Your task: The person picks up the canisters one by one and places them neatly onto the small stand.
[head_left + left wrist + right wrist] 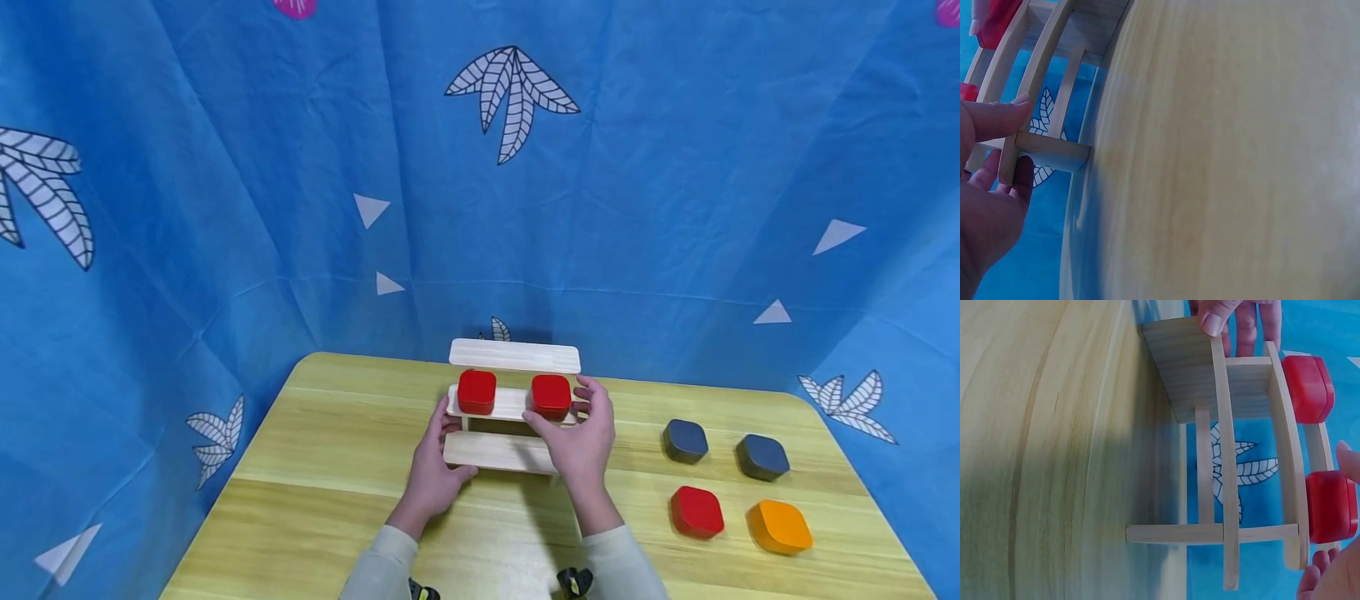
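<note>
A small three-tier wooden shelf (498, 451) stands on the table. Two rounded red blocks sit on its middle tier: a left block (477, 392) and a right block (551, 395). My left hand (435, 483) grips the left end of the lowest plank, its thumb (1004, 117) on top and fingers beneath, as the left wrist view shows. At the other end, my right hand (588, 442) holds the right red block between thumb and fingers. In the right wrist view, that red block (1331, 506) rests against the tier's plank.
To the right on the wooden table (337, 517) lie two dark grey blocks (686, 441) (762, 457), another red block (697, 512) and an orange block (780, 527). A blue patterned curtain (637, 208) hangs close behind the shelf.
</note>
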A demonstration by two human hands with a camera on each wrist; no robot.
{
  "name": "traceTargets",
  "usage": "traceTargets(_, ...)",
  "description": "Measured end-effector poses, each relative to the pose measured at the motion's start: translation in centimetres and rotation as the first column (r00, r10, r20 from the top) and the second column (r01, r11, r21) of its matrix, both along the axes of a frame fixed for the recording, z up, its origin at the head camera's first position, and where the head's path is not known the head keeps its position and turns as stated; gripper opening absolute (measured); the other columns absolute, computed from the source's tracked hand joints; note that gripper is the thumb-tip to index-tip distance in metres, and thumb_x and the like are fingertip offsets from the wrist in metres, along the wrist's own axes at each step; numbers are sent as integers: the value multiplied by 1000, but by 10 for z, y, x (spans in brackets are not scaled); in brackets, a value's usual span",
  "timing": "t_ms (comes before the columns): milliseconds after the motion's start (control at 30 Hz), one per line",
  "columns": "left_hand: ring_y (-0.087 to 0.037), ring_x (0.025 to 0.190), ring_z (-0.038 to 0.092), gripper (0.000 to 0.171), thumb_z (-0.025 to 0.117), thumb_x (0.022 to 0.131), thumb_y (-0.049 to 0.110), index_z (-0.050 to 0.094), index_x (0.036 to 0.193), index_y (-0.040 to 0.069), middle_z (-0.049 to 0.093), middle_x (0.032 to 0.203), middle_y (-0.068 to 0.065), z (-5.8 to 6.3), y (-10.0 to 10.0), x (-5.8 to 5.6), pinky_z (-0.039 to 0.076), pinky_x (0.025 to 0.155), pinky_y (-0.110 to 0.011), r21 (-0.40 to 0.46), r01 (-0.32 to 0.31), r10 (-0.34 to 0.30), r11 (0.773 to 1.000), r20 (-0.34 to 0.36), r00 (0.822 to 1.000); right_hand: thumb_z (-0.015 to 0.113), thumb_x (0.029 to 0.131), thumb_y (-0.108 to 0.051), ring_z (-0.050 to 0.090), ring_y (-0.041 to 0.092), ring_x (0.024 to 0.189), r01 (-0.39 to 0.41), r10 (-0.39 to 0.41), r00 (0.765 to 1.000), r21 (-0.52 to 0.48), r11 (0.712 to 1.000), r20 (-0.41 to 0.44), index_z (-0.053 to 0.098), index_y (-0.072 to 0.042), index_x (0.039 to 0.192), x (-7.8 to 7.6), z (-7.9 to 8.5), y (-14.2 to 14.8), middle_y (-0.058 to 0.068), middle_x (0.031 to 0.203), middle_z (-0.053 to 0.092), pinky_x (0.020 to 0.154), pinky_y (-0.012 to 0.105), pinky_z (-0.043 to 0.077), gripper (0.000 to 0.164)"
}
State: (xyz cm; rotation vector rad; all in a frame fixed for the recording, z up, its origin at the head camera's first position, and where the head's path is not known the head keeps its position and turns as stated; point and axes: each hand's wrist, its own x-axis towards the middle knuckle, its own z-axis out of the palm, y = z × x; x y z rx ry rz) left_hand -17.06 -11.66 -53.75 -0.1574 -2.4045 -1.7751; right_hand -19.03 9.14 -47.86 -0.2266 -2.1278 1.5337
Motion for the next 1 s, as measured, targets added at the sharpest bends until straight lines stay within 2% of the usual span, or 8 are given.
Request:
traceTargets(200, -25, 126, 48, 119, 81, 68, -19, 18, 161, 20, 48, 136, -5, 0, 1, -1, 47, 101, -40, -5, -4, 4, 1000, 4, 1000, 98, 60, -16, 58, 30, 100, -16, 14, 999, -52, 999, -44, 53, -10, 133, 4, -2, 6, 12, 121, 59, 79, 46, 49, 86)
traceTargets(533, -26, 126, 47, 119, 81, 69, -18, 18, 161, 22, 48, 136, -6, 2, 1, 1, 45, 102, -44, -20, -13, 13, 1000, 12, 1000, 97, 61, -12, 55, 36, 104, 0, -4, 1000, -130, 992, -29, 52, -5, 134, 19, -12, 19, 20, 123, 57, 81, 50, 45, 86)
traceTargets(833, -23, 125, 48, 119, 79, 67, -22, 19, 160, 21, 48, 136, -6, 0, -1, 1, 46, 101, -41, 16, 7, -7, 1000, -5, 1000, 98, 61, -15, 54, 36, 103, 46, -46, 999, -147, 988, 0, 52, -10, 132, 28, -21, 31, 10, 119, 57, 81, 47, 44, 85)
traceTargets(1000, -24, 125, 48, 120, 79, 66, -23, 19, 160, 21, 48, 136, -6, -1, 0, 0, 46, 101, -39, 24, 10, -10, 1000, -2, 1000, 98, 61, -15, 54, 36, 102, 63, -65, 998, -138, 988, -10, 52, -10, 132, 32, -22, 36, 12, 119, 57, 80, 46, 45, 85)
